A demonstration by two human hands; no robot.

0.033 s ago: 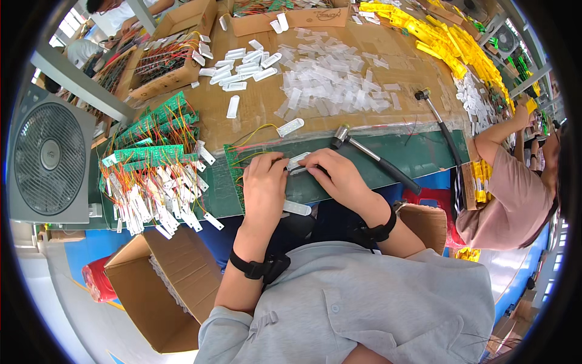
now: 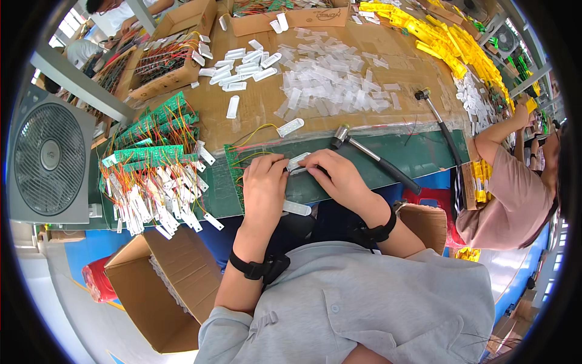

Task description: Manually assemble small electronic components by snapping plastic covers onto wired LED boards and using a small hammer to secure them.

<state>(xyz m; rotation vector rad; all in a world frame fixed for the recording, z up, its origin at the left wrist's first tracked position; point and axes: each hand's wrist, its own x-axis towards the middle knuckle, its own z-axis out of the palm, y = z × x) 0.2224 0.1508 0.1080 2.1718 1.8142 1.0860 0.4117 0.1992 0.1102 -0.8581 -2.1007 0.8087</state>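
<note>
Between my two hands lies a small white oblong plastic housing (image 2: pixel 296 161) on the green bench top. My left hand (image 2: pixel 264 179) pinches its left end with bent fingers, and my right hand (image 2: pixel 341 173) is closed on its right end. Beside my left hand a green circuit board (image 2: pixel 234 170) lies partly covered, with red and yellow wires running from it. One yellow wire leads to a white housing with small dots (image 2: pixel 290 127) just beyond my hands. Another white housing (image 2: pixel 297 208) rests at the bench's near edge. My fingers hide parts of the held housing.
Two hammers (image 2: pixel 379 161) lie to the right. Wired green boards (image 2: pixel 151 155) pile up at left, near a grey fan (image 2: pixel 51 158). Clear plastic strips (image 2: pixel 330 76) and white housings (image 2: pixel 245 65) spread farther back. A cardboard box (image 2: pixel 163 291) stands below; a co-worker (image 2: pixel 509 194) sits right.
</note>
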